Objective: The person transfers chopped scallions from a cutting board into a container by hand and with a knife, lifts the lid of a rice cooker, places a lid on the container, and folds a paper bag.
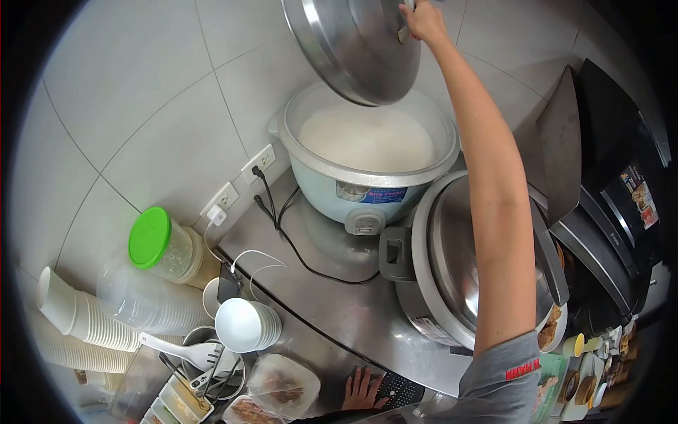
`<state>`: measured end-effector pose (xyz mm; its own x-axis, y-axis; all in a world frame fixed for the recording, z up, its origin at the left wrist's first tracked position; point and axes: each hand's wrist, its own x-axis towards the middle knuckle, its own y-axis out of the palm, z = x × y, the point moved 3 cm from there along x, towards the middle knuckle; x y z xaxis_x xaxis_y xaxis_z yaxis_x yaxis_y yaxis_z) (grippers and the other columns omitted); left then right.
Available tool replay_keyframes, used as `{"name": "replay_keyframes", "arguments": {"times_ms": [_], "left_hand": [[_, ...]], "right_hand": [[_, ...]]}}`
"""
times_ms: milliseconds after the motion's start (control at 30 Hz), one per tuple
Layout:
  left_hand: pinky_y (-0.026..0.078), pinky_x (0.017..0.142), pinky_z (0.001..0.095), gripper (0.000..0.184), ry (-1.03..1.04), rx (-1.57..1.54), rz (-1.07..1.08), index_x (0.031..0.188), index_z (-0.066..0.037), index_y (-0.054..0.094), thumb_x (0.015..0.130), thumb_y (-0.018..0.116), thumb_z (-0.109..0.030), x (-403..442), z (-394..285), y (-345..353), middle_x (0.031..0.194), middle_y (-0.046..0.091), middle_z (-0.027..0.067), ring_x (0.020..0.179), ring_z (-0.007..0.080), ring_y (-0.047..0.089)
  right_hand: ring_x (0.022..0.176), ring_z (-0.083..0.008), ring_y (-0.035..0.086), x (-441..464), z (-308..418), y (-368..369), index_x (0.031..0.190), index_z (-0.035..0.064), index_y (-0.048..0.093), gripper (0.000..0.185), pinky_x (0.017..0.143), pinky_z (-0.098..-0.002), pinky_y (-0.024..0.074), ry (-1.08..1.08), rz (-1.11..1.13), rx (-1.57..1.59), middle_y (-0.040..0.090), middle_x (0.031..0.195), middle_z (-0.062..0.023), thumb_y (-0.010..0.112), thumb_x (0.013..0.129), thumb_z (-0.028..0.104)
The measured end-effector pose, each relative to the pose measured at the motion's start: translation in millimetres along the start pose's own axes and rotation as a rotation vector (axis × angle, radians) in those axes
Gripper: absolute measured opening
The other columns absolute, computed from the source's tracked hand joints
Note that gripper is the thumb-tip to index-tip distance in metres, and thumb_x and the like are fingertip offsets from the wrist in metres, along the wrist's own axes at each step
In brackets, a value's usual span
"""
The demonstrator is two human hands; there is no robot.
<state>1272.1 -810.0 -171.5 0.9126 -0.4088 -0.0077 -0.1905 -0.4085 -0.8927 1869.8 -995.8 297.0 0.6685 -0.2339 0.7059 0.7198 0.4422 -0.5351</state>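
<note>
High at the top of the view, my right hand (426,22) is closed on the handle of a large round metal pot lid (353,49). The lid hangs tilted, above and apart from a big pale-blue rice cooker (321,191). White rice (367,141) fills much of the uncovered cooker. My left hand (362,390) lies with fingers spread at the bottom, by a black perforated surface (399,391). Under my right arm stands a second large cooker (445,254) with its metal lid on.
Stacked white cups (247,325), a green-lidded tub (150,237) and bagged food (282,385) crowd the left. A black cord (304,258) crosses the steel counter (332,297). Wall outlets (259,162) are behind. A black appliance (614,205) stands right.
</note>
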Motion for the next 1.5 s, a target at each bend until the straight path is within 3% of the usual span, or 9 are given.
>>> {"name": "replay_keyframes", "arguments": {"times_ms": [167, 367, 467, 633, 867, 1267, 1333, 1400, 1500], "left_hand": [[0.029, 0.1, 0.0535, 0.064, 0.048, 0.059, -0.107, 0.13, -0.019, 0.047, 0.082, 0.044, -0.062, -1.4, 2.5, 6.3, 0.14, 0.035, 0.0184, 0.129, 0.0357, 0.035], [0.026, 0.103, 0.0529, 0.062, 0.045, 0.035, -0.21, 0.13, -0.024, 0.048, 0.082, 0.044, -0.063, -5.4, 7.6, 25.4, 0.142, 0.032, 0.0148, 0.132, 0.0332, 0.029], [0.029, 0.102, 0.0417, 0.039, 0.075, 0.36, -0.348, 0.123, -0.028, 0.056, 0.09, 0.044, -0.047, -0.8, 6.4, 22.8, 0.129, 0.052, 0.0091, 0.118, 0.0251, 0.051], [0.029, 0.102, 0.0414, 0.034, 0.056, 0.376, -0.543, 0.123, -0.03, 0.054, 0.092, 0.045, -0.04, 1.0, 5.9, 31.1, 0.128, 0.053, 0.0069, 0.117, 0.0228, 0.052], [0.029, 0.103, 0.0425, 0.036, 0.008, 0.252, -0.43, 0.125, -0.029, 0.052, 0.092, 0.044, -0.041, -0.4, 6.5, 27.9, 0.13, 0.05, 0.0083, 0.121, 0.0222, 0.048], [0.03, 0.103, 0.0444, 0.04, -0.023, 0.033, -0.368, 0.129, -0.028, 0.047, 0.092, 0.044, -0.041, -4.4, 3.6, 31.1, 0.134, 0.045, 0.0107, 0.127, 0.0212, 0.041], [0.03, 0.103, 0.0448, 0.041, -0.053, 0.022, -0.39, 0.13, -0.027, 0.047, 0.091, 0.044, -0.043, 2.8, 5.9, 33.9, 0.135, 0.044, 0.0117, 0.127, 0.0225, 0.041], [0.03, 0.103, 0.0452, 0.043, -0.041, 0.026, -0.443, 0.13, -0.026, 0.046, 0.091, 0.044, -0.045, 13.6, 11.4, 34.8, 0.135, 0.043, 0.0126, 0.127, 0.0237, 0.041], [0.03, 0.102, 0.0459, 0.046, 0.038, 0.104, -0.57, 0.131, -0.025, 0.046, 0.09, 0.044, -0.047, 22.8, 18.7, 42.6, 0.135, 0.042, 0.014, 0.127, 0.0256, 0.04]], "right_hand": [[0.097, -0.0372, 0.058, -16.0, 12.9, 16.3, 0.103, 0.005, 0.059, 0.036, 0.08, -0.0456, 0.0465, -0.22, 0.226, -0.374, 0.063, 0.103, -0.0186, 0.052, 0.089, 0.038], [0.1, -0.0325, 0.06, -63.1, -3.2, 62.0, 0.099, 0.0057, 0.065, 0.023, 0.082, -0.0425, 0.0497, -0.386, 0.468, -0.619, 0.062, 0.109, -0.015, 0.049, 0.085, 0.013], [0.101, -0.0317, 0.061, -78.4, -8.5, 67.5, 0.098, 0.0059, 0.066, 0.024, 0.082, -0.0421, 0.0502, -0.441, 0.559, -0.695, 0.063, 0.108, -0.0146, 0.046, 0.086, 0.012], [0.099, -0.0332, 0.061, -77.2, -33.4, 93.3, 0.102, 0.0062, 0.063, 0.026, 0.081, -0.0428, 0.05, -0.412, 0.576, -0.655, 0.063, 0.105, -0.0158, 0.046, 0.085, 0.016], [0.099, -0.0302, 0.062, -84.2, -35.6, 112.1, 0.1, 0.0079, 0.065, 0.026, 0.08, -0.0416, 0.051, -0.373, 0.543, -0.64, 0.064, 0.105, -0.0121, 0.043, 0.089, 0.016], [0.103, -0.0343, 0.059, -87.9, -35.3, 125.4, 0.102, 0.0047, 0.064, 0.026, 0.086, -0.0444, 0.0477, -0.315, 0.563, -0.563, 0.062, 0.107, -0.0192, 0.046, 0.086, 0.015], [0.107, -0.0387, 0.054, -79.8, -41.9, 134.7, 0.122, 0.0034, 0.049, 0.038, 0.09, -0.0448, 0.045, -0.365, 0.714, -0.523, 0.052, 0.123, -0.0232, 0.048, 0.085, 0.012], [0.11, -0.041, 0.052, -101.0, -1.3, 114.5, 0.145, 0.0229, 0.013, 0.074, 0.088, -0.0478, 0.0455, -0.542, 0.634, -0.483, 0.026, 0.143, -0.0224, 0.052, 0.083, 0.009], [0.117, -0.0383, 0.047, -150.5, 111.9, 55.4, 0.145, 0.028, 0.015, 0.091, 0.088, -0.0472, 0.0454, -1.0, 0.463, -0.398, 0.014, 0.15, -0.0145, 0.067, 0.074, 0.007]]}}
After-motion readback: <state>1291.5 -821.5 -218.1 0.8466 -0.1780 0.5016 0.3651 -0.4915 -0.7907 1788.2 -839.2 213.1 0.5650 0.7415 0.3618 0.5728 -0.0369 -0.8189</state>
